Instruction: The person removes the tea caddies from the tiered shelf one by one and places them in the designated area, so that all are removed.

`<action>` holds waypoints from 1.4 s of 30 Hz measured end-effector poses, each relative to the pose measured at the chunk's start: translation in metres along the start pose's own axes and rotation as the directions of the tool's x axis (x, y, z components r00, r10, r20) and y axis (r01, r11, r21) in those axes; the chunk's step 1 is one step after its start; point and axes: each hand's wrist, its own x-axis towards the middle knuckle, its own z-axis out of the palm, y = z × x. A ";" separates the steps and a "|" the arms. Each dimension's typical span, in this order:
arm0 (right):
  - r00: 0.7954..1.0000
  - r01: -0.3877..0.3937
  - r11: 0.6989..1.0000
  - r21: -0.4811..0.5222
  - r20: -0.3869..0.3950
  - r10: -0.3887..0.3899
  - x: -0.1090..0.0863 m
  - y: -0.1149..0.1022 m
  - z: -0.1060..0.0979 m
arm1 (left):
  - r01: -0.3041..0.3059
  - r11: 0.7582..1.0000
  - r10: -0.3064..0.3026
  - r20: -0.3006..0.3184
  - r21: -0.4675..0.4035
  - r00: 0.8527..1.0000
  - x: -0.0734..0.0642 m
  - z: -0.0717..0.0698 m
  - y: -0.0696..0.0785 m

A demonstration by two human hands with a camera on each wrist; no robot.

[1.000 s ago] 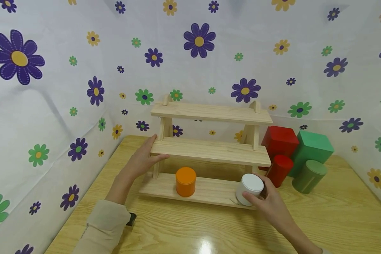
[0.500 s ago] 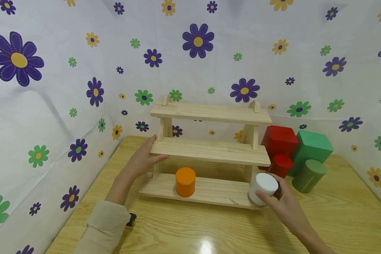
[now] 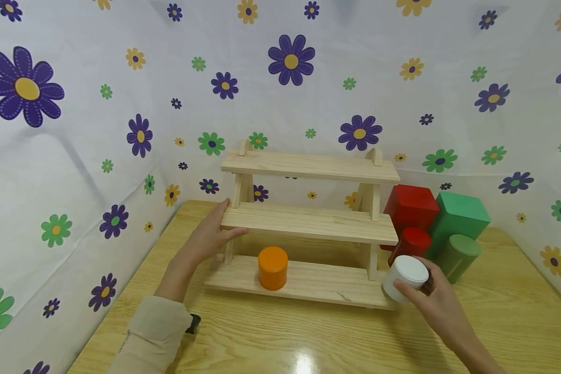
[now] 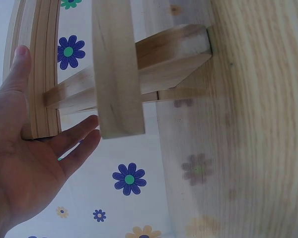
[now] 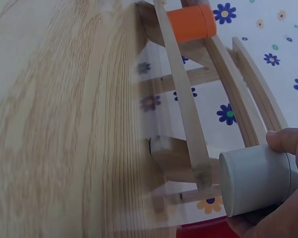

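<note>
A three-tier wooden display shelf (image 3: 308, 221) stands on the table. My left hand (image 3: 208, 236) holds the left end of its middle board; in the left wrist view the thumb (image 4: 21, 62) lies along the board's front edge, the fingers past its end. At the lowest board's right end, my right hand (image 3: 441, 301) grips a white lidded canister (image 3: 405, 278), thumb in front, other fingers mostly hidden behind. The canister is slightly tilted, and in the right wrist view (image 5: 258, 181) it appears off the board. An orange canister (image 3: 273, 268) stands upright on the lowest board, left of its middle.
Right of the shelf stand a red box (image 3: 411, 205), a green box (image 3: 463, 213), a red canister (image 3: 416, 241) partly behind the white one, and a green canister (image 3: 460, 254). Flower-printed cloth (image 3: 290, 104) hangs behind and at both sides of the wooden table (image 3: 262, 332).
My right hand has carried the white canister rightward along the lowest board, from inside the right support to the board's right end. The left hand and the orange canister keep their places.
</note>
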 end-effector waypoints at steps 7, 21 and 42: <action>0.999 -0.050 0.998 -0.026 0.000 0.050 0.000 0.006 -0.010 | 0.005 1.000 -0.005 0.002 0.007 1.000 0.000 0.000 0.000; 0.998 -0.067 0.996 -0.051 -0.019 0.066 0.000 0.014 -0.022 | 0.004 1.000 -0.004 0.002 0.007 1.000 0.001 0.000 -0.001; 0.994 -0.109 0.992 -0.063 0.010 0.110 0.002 0.014 -0.023 | 0.005 1.000 -0.005 -0.001 0.015 1.000 0.000 -0.001 0.001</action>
